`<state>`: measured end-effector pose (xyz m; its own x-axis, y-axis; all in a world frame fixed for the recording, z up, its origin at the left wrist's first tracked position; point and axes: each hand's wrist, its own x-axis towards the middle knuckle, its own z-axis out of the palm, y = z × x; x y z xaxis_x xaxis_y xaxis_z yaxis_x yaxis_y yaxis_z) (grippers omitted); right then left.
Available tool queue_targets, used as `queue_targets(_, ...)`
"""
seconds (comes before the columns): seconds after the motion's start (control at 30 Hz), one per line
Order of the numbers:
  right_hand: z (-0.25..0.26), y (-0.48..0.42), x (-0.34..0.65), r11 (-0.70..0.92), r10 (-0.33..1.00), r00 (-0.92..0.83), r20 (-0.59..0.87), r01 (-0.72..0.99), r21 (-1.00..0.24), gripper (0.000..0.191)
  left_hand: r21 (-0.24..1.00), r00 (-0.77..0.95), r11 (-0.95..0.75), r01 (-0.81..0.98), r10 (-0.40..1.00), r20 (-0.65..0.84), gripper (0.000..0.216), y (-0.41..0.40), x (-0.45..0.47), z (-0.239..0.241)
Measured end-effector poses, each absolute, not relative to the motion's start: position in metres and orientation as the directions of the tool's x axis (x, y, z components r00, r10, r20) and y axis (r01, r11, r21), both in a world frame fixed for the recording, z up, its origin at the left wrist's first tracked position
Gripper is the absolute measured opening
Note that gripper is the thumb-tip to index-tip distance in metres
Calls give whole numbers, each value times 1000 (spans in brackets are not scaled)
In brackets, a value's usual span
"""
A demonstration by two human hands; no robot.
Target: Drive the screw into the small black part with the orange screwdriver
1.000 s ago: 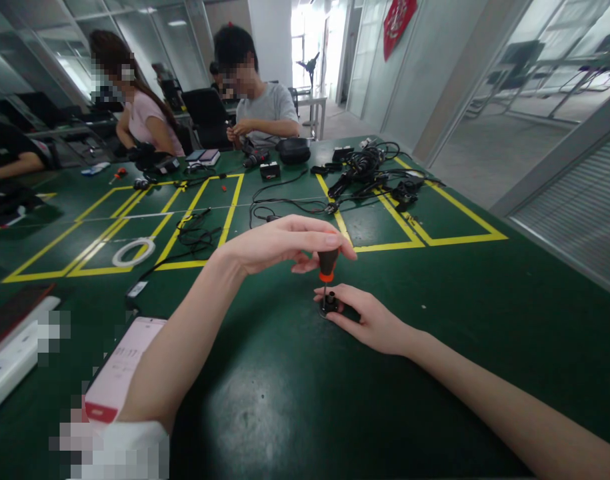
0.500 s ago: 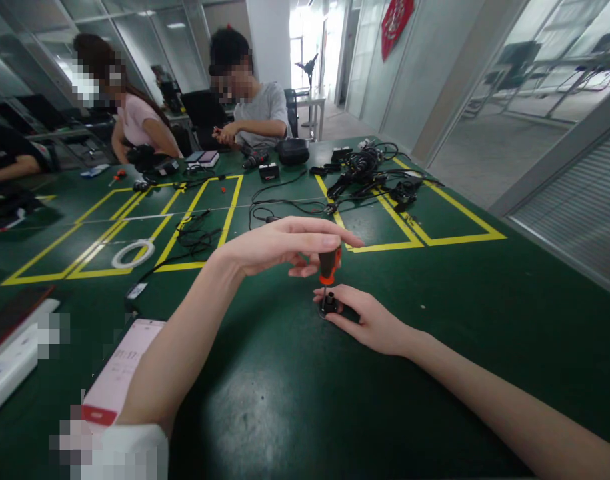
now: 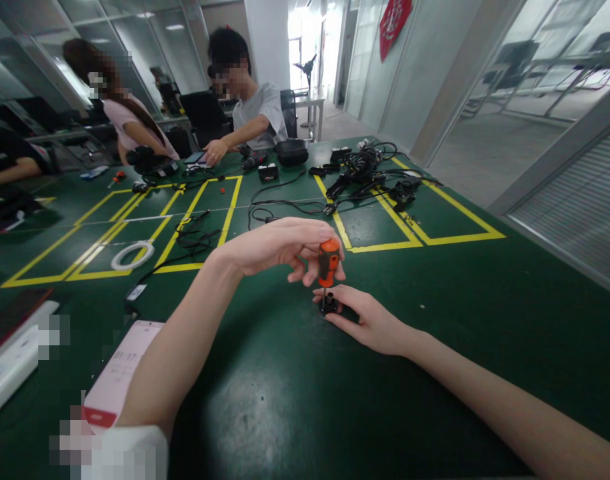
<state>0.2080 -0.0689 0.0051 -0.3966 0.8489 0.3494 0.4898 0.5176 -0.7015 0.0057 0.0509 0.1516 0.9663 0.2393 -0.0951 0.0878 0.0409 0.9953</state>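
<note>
My left hand [image 3: 279, 248] curls its fingers round the orange and black handle of a small screwdriver [image 3: 327, 264], held upright. The screwdriver's tip stands on a small black part [image 3: 329, 306] that rests on the green table [image 3: 295, 400]. My right hand [image 3: 369, 322] lies on the table and pinches that black part between thumb and fingers, holding it steady.
A phone [image 3: 117, 373] lies at the lower left beside a white power strip [image 3: 9, 360]. Yellow tape lines [image 3: 229, 213], a white tape ring [image 3: 132, 254], and tangled black cables [image 3: 365, 173] lie farther back. Other people [image 3: 249, 107] sit at the far end.
My left fingers have turned on the screwdriver handle, so more of its orange side shows. The right hand and black part have stayed put. A person at the far end has reached an arm out.
</note>
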Motion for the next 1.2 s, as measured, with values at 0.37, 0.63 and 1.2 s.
queue_targets(0.37,4,-68,209,523,847,-399,352,504,-687,25,997,962,-8,80,263,-75,37,50,3,156)
queue_targets(0.63,5,-69,210,519,849,-394,351,504,-690,23,997,970,9,73,232,-73,46,49,3,153)
queue_targets(1.2,3,-68,210,523,847,-396,354,509,-683,26,992,965,68,106,233,-119,36,46,11,153)
